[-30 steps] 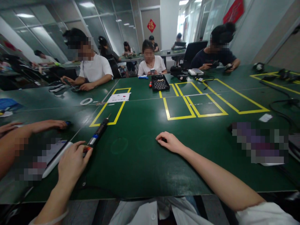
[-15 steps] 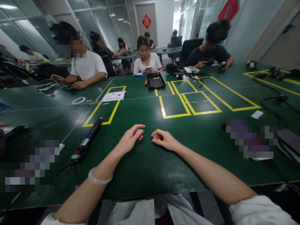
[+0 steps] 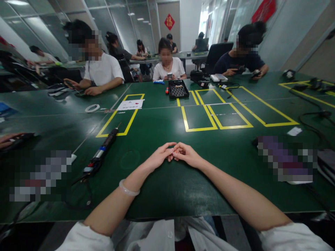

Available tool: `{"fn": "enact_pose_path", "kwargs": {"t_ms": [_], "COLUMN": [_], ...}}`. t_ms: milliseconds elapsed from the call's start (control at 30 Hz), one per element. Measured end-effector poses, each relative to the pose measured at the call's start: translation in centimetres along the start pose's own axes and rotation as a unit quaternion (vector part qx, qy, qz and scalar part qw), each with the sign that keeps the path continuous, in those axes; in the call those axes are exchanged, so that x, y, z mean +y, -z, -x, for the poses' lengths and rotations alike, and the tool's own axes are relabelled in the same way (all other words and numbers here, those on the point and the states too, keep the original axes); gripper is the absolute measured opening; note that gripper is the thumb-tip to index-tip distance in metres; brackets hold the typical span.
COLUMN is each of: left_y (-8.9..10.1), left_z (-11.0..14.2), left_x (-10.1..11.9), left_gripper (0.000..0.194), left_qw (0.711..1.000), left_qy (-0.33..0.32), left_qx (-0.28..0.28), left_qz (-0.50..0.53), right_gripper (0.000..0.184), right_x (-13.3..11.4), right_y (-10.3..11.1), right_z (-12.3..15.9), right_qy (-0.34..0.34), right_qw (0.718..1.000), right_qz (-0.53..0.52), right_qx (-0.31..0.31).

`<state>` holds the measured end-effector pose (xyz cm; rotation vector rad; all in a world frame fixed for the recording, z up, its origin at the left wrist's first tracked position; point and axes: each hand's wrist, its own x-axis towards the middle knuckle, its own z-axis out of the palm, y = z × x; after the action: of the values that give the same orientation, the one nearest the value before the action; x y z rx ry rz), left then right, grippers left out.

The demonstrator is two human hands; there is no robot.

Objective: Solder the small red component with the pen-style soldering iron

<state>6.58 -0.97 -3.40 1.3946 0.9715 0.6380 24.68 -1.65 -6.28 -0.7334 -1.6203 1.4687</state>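
My left hand (image 3: 161, 156) and my right hand (image 3: 190, 156) meet above the green table (image 3: 167, 195), with their fingertips touching. Both have curled fingers pinched together. A speck of red and orange (image 3: 174, 152) shows between the fingertips, too small and too covered to name. A pale bangle (image 3: 129, 188) circles my left wrist. To the left of my hands, an electric screwdriver (image 3: 101, 152) lies on the tabletop, its thin bit pointing away from me.
Yellow tape rectangles (image 3: 201, 129) mark the table. Farther back stands a black tray (image 3: 178, 89) of small metal pieces, beside a red object (image 3: 166, 90). A paper sheet (image 3: 131, 104) and a white ring (image 3: 92, 108) lie left. Blurred-out devices flank me; co-workers sit opposite.
My hands were apart and have come together at the fingertips. The red speck was in my left fingers before. The whole view has shifted slightly.
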Motion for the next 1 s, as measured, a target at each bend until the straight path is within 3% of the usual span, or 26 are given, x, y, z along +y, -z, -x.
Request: {"fn": "enact_pose_path", "kwargs": {"t_ms": [200,400,600,700,833,933,1000], "left_y": [-0.1,0.2,0.2,0.1,0.4,2.2,4.6], "left_z": [-0.2,0.2,0.6,0.7,1.3,2.8,4.3], "left_x": [-0.4,-0.1,-0.1,-0.2,0.8,2.4,3.1], "left_gripper": [0.032,0.024,0.012,0.016,0.035,0.047,0.051], "left_qw": [0.999,0.995,0.963,0.948,0.924,0.902,0.888], "left_qy": [0.022,-0.079,-0.161,-0.182,-0.184,-0.172,-0.15], "left_qx": [0.025,0.04,0.078,0.085,0.086,0.11,0.134], "left_qz": [0.023,-0.053,-0.2,-0.246,-0.325,-0.38,-0.413], "right_gripper": [0.027,0.03,0.023,0.018,0.011,0.01,0.011], "right_x": [0.5,1.1,0.9,0.4,0.0,0.0,0.0], "right_y": [0.4,0.5,0.5,0.4,0.4,0.5,0.6], "right_z": [-0.1,-0.2,-0.2,-0.1,0.0,0.0,0.0], "right_qy": [0.014,0.012,0.008,0.023,0.045,0.05,0.051], "right_qw": [0.997,0.997,0.993,0.987,0.974,0.97,0.968], "right_qz": [0.061,0.038,0.095,0.146,0.215,0.23,0.237], "right_qx": [0.05,0.071,0.075,0.069,0.064,0.067,0.065]}}
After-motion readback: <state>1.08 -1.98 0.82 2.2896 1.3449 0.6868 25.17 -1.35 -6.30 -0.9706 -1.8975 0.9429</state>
